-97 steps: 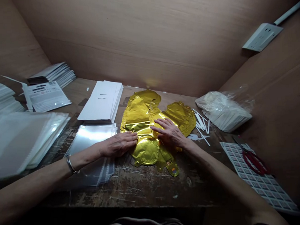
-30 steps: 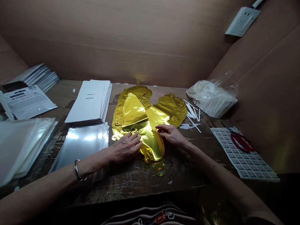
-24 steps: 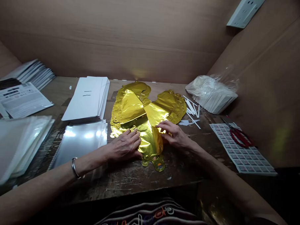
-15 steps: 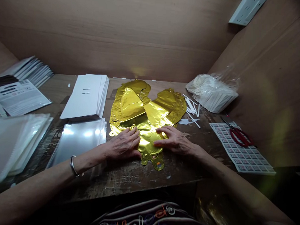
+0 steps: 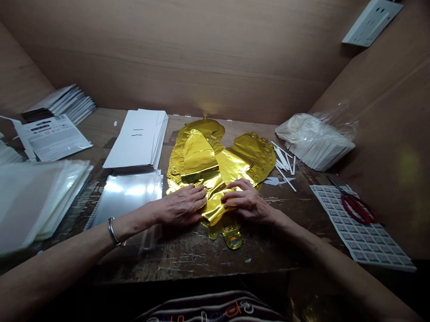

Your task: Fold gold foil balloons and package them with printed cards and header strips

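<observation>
Several flat gold foil balloons lie piled in the middle of the table. My left hand lies flat with outstretched fingers over the left edge of the top balloon. At its right edge, the bent fingers of my right hand grip the foil, which is creased and narrowed between the hands; the right thumb is hidden. Below the folded part, a printed foil tail with a round tab sticks out toward me from a balloon underneath.
Left are clear plastic sleeves, white cards, more bags and a packaged sheet. To the right lie white strips, a bagged white stack, a sticker sheet and red-handled scissors. Wooden panels enclose the back and right.
The top balloon's lower right part has been drawn inward by my right hand, uncovering more of the tail beneath. My left hand stays on the foil. The view has shifted slightly left.
</observation>
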Motion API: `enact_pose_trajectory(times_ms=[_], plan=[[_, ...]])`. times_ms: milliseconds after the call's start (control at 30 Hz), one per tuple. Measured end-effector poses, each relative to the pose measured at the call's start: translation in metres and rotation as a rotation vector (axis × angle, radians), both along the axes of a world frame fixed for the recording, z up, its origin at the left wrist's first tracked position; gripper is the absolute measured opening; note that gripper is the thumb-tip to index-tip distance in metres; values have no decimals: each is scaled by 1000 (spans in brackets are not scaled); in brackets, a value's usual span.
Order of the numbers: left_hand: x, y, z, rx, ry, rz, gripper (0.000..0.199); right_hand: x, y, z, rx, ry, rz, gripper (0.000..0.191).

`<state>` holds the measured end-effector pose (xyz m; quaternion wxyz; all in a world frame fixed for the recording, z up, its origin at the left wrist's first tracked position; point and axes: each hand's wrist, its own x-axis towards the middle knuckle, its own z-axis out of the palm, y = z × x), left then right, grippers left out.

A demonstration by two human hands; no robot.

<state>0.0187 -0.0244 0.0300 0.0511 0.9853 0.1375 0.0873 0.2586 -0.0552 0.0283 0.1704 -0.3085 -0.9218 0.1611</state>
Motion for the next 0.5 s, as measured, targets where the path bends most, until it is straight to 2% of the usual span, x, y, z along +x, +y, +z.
enact_pose_trajectory(times_ms=[67,133,233,300,333,433,500], plan=[[0,-1,3,1,1,-18,29,5,-3,10,-121,-7,66,18],[1,-3,5,12,0,-27,32,9,0,18,-239,20,27,23],[2,-5,7,53,9,-28,38,9,23,26,-285,115,-337,32],[3,-5,6,80,17,-18,41,2,54,29,-252,157,-549,39],[3,-5,6,88,20,-12,43,-4,73,29,-239,165,-597,40],[5,-3,4,101,31,6,47,-29,134,30,-218,148,-650,33],[8,1,3,107,51,17,46,-49,171,28,-258,96,-694,31]])
